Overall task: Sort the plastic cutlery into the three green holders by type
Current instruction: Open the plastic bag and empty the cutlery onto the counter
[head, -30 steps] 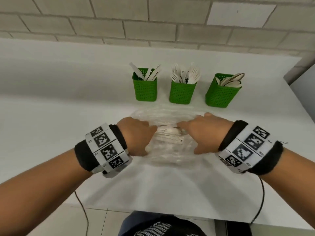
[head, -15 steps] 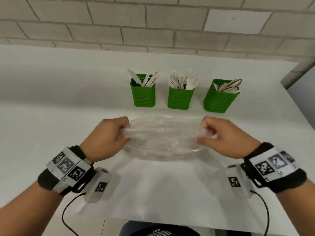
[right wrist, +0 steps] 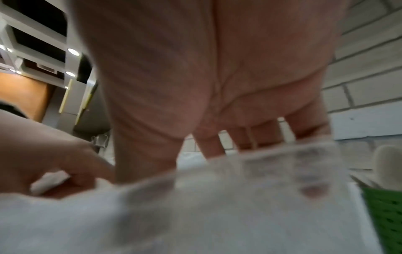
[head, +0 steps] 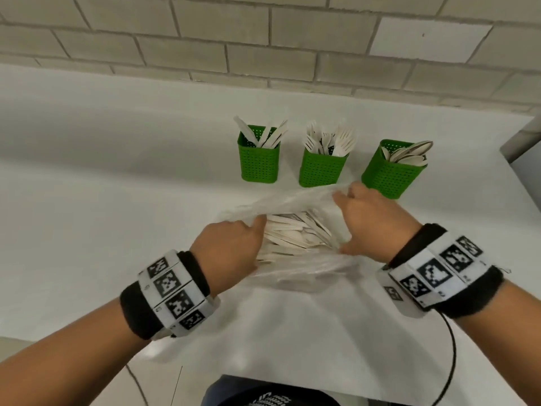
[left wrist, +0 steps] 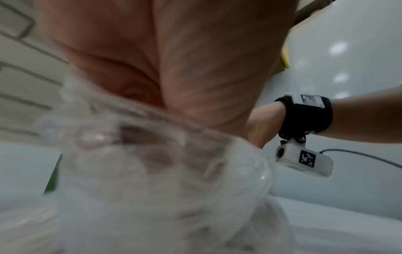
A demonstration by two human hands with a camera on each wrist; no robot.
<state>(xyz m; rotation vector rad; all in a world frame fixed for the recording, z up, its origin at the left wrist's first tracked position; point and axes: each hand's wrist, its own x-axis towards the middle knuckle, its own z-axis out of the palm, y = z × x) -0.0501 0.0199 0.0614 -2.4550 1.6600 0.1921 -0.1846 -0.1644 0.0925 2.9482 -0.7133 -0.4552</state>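
A clear plastic bag (head: 295,268) with a heap of white cutlery (head: 295,237) lies mid-table. My left hand (head: 251,232) grips the bag's left edge; through the film (left wrist: 152,171) its fingers look curled. My right hand (head: 351,221) holds the far right edge, fingers hooked over the plastic (right wrist: 195,206) and thumb low. Between the hands the bag's mouth gapes. Behind stand three green holders: the left one (head: 259,165) with knives, the middle one (head: 322,171) with forks, the right one (head: 392,177) with spoons.
The white table (head: 117,200) runs back to a tiled wall (head: 263,39). Its front edge (head: 292,379) lies close to my body. A cable (head: 450,347) hangs from my right wrist. The right holder (right wrist: 387,214) stands just beyond my right hand's fingers.
Half a second ago my hands held the bag stretched by its two ends. They have come closer together and now pull its mouth apart, so the cutlery inside shows.
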